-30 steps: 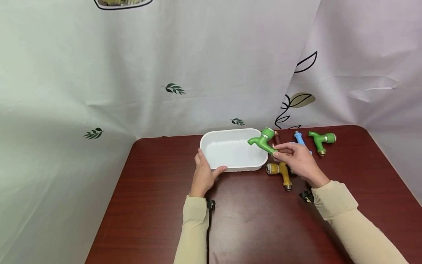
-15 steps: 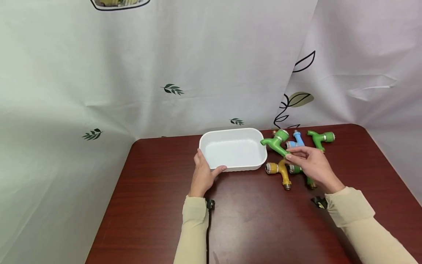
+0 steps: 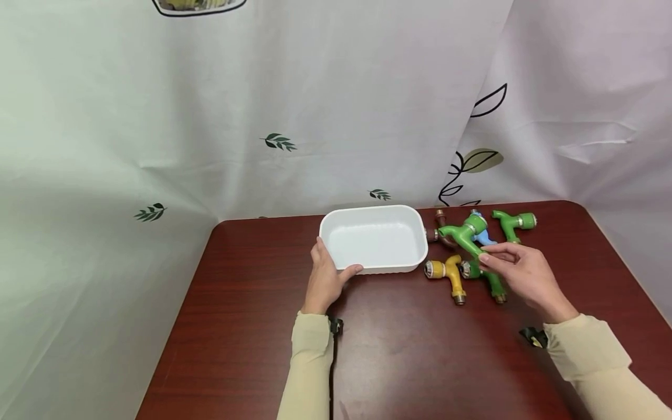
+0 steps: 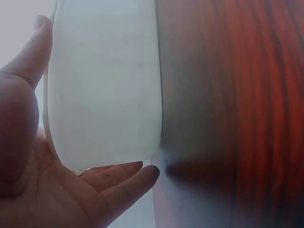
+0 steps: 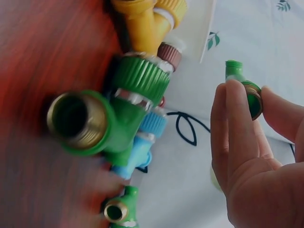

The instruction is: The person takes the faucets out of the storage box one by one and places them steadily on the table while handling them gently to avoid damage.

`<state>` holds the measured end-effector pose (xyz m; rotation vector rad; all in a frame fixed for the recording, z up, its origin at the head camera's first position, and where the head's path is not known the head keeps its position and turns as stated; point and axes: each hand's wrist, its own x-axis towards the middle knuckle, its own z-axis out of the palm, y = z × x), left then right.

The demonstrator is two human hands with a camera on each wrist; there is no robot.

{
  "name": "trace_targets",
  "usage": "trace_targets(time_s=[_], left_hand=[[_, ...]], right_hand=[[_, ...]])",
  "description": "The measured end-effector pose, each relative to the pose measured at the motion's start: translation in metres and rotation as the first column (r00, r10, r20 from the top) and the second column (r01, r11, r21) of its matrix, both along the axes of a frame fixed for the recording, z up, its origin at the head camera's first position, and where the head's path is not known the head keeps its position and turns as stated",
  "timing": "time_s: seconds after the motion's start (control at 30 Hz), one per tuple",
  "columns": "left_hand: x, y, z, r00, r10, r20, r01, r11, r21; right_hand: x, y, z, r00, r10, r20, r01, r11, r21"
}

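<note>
At its left near corner, a white plastic tray (image 3: pixel 388 270) is held by my left hand (image 3: pixel 321 283), thumb along the near side and fingers around the end. No contents show inside it. My right hand (image 3: pixel 525 274) pinches a light green tap (image 3: pixel 464 234) by its threaded inlet, raised over the other taps right of the tray. Below it are a yellow tap (image 3: pixel 452 277) and a dark green tap (image 3: pixel 492 283). The raised tap partly covers a blue tap (image 3: pixel 484 238) and overlaps a brown tap (image 3: pixel 441 219). In the right wrist view, fingers mostly hide the pinched tap (image 5: pixel 233 70).
Another light green tap (image 3: pixel 510 223) lies farthest right, near the table's back edge. A white printed cloth (image 3: pixel 336 116) hangs behind and beside the dark red wooden table (image 3: pixel 252 291). A black cable (image 3: pixel 332 373) runs along the left forearm.
My right hand has carried the light green tap rightward, from the tray's right rim to over the other taps, uncovering the brown and dark green ones. The left hand and tray stay put.
</note>
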<state>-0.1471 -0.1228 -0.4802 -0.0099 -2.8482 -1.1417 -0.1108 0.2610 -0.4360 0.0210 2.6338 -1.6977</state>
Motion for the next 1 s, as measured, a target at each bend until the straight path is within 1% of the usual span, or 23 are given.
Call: trace_targets(time_s=[0.1, 0.23, 0.57, 0.67, 0.83, 1.0], left_hand=[[0.0, 0.0, -0.001, 1.0, 0.002, 0.001, -0.002, 1.0, -0.003], [0.0, 0.0, -0.001, 1.0, 0.003, -0.006, -0.003, 1.0, -0.003], [-0.001, 0.0, -0.001, 1.0, 0.004, -0.008, -0.004, 1.0, -0.001], [-0.001, 0.0, -0.001, 1.0, 0.003, -0.011, -0.003, 1.0, -0.006], [-0.001, 0.0, -0.002, 1.0, -0.001, -0.013, 0.001, 1.0, -0.007], [0.0, 0.0, -0.002, 1.0, -0.003, -0.01, 0.003, 1.0, 0.003]], right_hand=[[0.004, 0.004, -0.003, 1.0, -0.021, -0.009, 0.021, 1.0, 0.001], [0.009, 0.011, -0.008, 0.999, -0.032, -0.014, 0.031, 0.999, -0.022], [0.018, 0.029, -0.021, 0.997, -0.07, -0.026, 0.066, 0.988, -0.141], [0.021, 0.035, -0.022, 0.996, -0.087, -0.018, 0.083, 0.987, -0.135], [0.027, 0.044, -0.024, 0.994, -0.105, 0.004, 0.105, 0.99, -0.093], [0.034, 0.053, -0.03, 0.996, -0.092, -0.015, 0.088, 0.982, -0.167]])
